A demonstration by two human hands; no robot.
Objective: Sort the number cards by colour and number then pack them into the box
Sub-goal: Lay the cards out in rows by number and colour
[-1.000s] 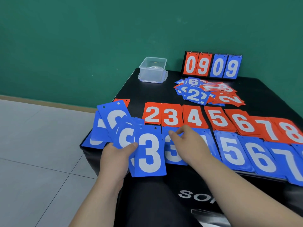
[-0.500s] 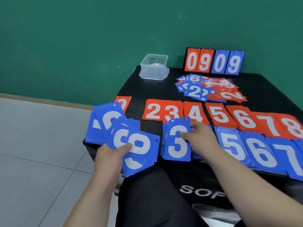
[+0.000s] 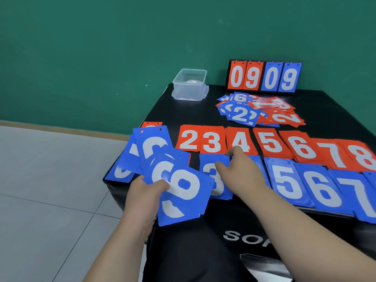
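Observation:
My left hand (image 3: 145,193) grips a fan of blue number cards (image 3: 179,192), a tilted 9 on top, over the table's near left corner. My right hand (image 3: 242,169) lies with relaxed fingers on the blue 3 pile (image 3: 211,176) on the table. A red row (image 3: 240,140) shows 2, 3, 4, 5, 6, 7, 8. Below it lies a blue row with 5 (image 3: 286,182), 6 and 7. An unsorted heap of red and blue cards (image 3: 258,111) sits farther back. The clear plastic box (image 3: 190,84) stands open at the back left.
A flip scoreboard (image 3: 263,77) reading 0909 stands against the green wall at the back. The black table (image 3: 207,110) ends close on the left and front, with tiled floor (image 3: 50,190) beyond. A blue card (image 3: 120,171) lies at the left corner.
My right hand laid the blue 3 card down on the 3 pile and now rests on it. The left hand's fan now shows a 9 on top.

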